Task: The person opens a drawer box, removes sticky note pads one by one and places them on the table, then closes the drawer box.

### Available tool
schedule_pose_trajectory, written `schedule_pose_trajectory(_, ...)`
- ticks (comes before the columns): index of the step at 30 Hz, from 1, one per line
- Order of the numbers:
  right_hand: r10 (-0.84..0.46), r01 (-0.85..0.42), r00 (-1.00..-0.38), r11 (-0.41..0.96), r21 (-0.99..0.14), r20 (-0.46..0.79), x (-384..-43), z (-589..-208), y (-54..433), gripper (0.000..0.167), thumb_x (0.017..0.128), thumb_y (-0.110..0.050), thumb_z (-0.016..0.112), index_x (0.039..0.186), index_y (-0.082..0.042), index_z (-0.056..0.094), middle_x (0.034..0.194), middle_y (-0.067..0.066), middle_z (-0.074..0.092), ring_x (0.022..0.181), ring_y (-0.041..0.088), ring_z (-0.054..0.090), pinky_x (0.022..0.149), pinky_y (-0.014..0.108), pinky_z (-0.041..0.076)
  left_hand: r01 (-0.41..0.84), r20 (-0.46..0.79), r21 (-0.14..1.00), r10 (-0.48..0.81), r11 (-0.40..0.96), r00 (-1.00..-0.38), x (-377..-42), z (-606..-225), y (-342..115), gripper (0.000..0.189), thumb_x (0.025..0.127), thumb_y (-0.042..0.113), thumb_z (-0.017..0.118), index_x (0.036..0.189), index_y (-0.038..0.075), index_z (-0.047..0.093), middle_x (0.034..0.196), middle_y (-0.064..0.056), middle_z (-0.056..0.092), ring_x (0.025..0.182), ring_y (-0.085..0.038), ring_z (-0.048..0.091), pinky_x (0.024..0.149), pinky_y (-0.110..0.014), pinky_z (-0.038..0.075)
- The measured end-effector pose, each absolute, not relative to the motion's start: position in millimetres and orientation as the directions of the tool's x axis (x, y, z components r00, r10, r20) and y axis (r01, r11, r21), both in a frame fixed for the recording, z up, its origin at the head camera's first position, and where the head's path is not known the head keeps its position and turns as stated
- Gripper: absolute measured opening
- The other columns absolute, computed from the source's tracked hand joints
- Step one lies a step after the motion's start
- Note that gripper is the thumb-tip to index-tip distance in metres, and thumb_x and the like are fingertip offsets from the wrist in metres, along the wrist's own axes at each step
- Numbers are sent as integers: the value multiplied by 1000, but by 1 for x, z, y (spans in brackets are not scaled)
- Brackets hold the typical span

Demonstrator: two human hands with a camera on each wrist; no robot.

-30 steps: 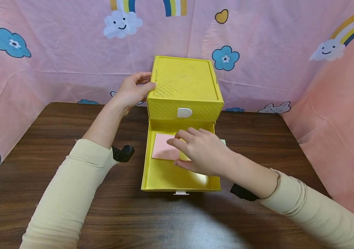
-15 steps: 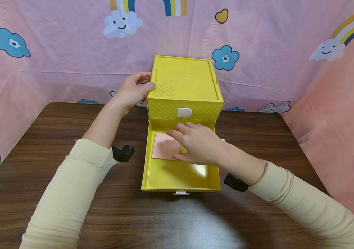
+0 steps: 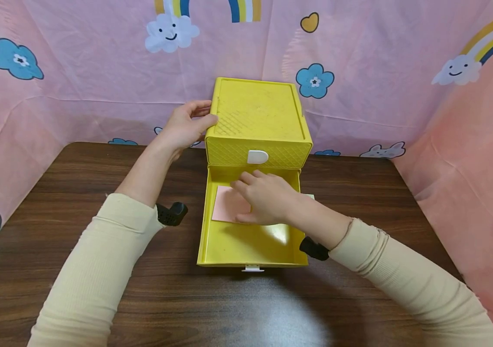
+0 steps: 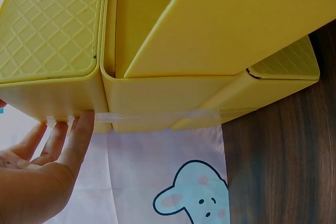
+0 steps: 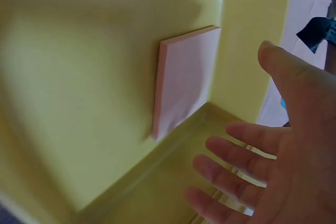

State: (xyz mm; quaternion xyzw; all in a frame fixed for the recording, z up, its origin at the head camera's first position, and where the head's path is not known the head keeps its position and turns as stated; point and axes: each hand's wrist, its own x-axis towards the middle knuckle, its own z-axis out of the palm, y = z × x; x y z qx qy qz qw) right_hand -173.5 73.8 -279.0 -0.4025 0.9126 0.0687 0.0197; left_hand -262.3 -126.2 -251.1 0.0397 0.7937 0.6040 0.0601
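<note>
A yellow drawer cabinet (image 3: pixel 257 108) stands on the table, its lower drawer (image 3: pixel 246 248) pulled out. My left hand (image 3: pixel 185 126) rests against the cabinet's left side, thumb at the top edge; in the left wrist view its straight fingers (image 4: pixel 73 142) press the side wall. Inside the drawer, toward the back left, lies a pink sticky-note pad (image 3: pixel 225 205). Over it hovers my right hand (image 3: pixel 268 196), fingers spread and nothing between them. The right wrist view shows the pad (image 5: pixel 186 80) lying flat, with the right hand (image 5: pixel 283 156) apart from it.
The upper drawer, with its white pull tab (image 3: pixel 257 157), is closed. Just right of the open drawer a pale green edge (image 3: pixel 311 196) peeks out behind my right wrist. Patterned pink cloth (image 3: pixel 359 111) hangs behind the dark wooden table (image 3: pixel 164 299).
My right hand has moved slightly left and toward the back over the pink pad. The left hand, cabinet and pad have stayed where they were.
</note>
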Motion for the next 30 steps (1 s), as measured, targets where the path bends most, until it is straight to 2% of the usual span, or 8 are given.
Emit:
schedule_pose_trajectory(10,-667,-691,-722,710,137,-184,-182,-290,66,67,81,-56,59,129,-11,49,119,6,52,103,25,52,84,37,49,-1,-39,965,141,262,-989,-263,-252,-126,54,91,22,52,142,14,36,140,-6,40,117,-19,47,84,-27,49)
schedule_pose_trajectory(30,-585,-647,-756,735,202,-294,-186,-304,56,83,81,-61,55,142,-8,35,131,9,41,110,28,48,88,35,48,0,-37,967,141,254,-989,-263,-251,-125,55,91,21,52,142,13,36,140,-6,39,117,-18,46,80,-23,49)
